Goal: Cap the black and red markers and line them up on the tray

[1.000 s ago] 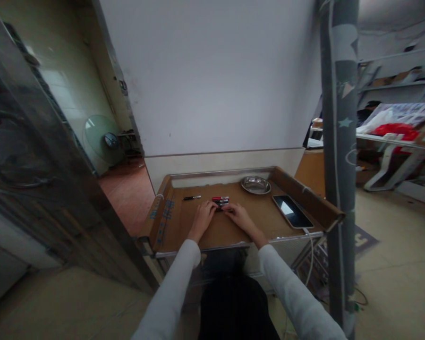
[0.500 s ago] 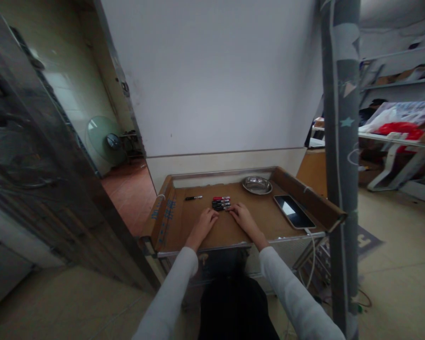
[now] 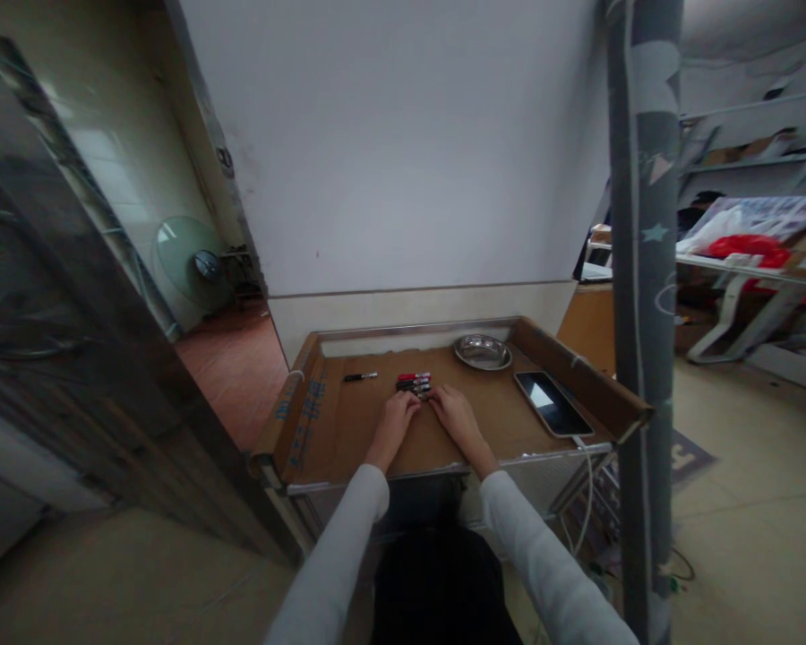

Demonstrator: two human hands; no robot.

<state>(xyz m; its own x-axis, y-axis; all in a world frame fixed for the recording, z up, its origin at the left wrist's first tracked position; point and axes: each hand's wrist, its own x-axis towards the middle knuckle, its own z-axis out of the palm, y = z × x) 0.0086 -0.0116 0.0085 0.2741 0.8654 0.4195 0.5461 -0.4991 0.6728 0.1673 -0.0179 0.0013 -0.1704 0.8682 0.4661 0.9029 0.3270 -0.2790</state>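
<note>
A short row of markers lies side by side on the cardboard: a red marker (image 3: 414,376) at the far side and several black markers (image 3: 408,384) nearer me, their silvery ends to the right. My left hand (image 3: 396,423) is closed, its fingertips over the near edge of the row and hiding part of the nearest marker. My right hand (image 3: 455,417) has its fingers pressed together at the silvery end of that nearest black marker. Both hands rest low, with fingertips close together. One separate black marker (image 3: 361,377) lies to the left of the row.
The cardboard-lined tabletop (image 3: 349,430) has raised cardboard sides. A round metal dish (image 3: 484,353) stands at the back right. In front of it lies a phone (image 3: 554,405) with a white cable (image 3: 589,493) hanging over the front edge. A wrapped grey pole (image 3: 648,313) rises at the right.
My left hand has moved right and slightly up, onto the near edge of the marker row and closer to my right hand. The whole view has shifted slightly.
</note>
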